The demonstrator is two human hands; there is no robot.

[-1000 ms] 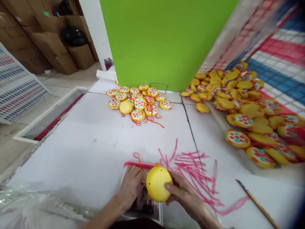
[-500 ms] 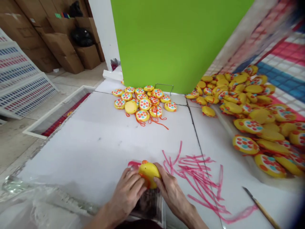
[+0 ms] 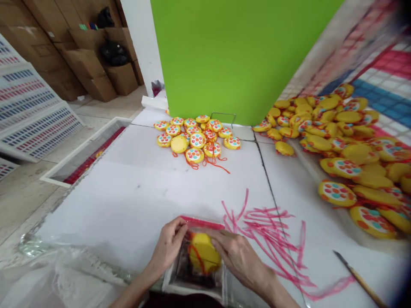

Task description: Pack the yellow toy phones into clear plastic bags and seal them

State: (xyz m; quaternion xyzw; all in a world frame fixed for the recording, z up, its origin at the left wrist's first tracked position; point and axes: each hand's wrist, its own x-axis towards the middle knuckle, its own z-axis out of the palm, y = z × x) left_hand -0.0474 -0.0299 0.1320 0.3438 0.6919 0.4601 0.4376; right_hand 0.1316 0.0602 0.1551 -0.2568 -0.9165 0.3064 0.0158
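Note:
Close to me, a yellow toy (image 3: 204, 254) with an orange cord lies plain side up at a clear plastic bag (image 3: 180, 278) with a pink strip along its top. Whether the toy is fully inside the bag I cannot tell. My left hand (image 3: 170, 239) pinches the bag's upper left edge between thumb and fingers. At the toy's upper right edge my right hand (image 3: 239, 252) is closed, its thumb against the toy and its fingers stretching over the bag's top; part of its grip is hidden.
Pink strips (image 3: 272, 239) lie to the right, with a craft knife (image 3: 359, 278) beyond. Similar toys form a small pile (image 3: 195, 141) ahead and a big heap (image 3: 353, 158) at right. A green panel (image 3: 231, 55) stands behind; crumpled plastic (image 3: 64, 273) lies at left.
The toy has moved from between both hands down onto the bag. My left hand has let go of it and taken the bag's edge. My right hand has stayed at the toy.

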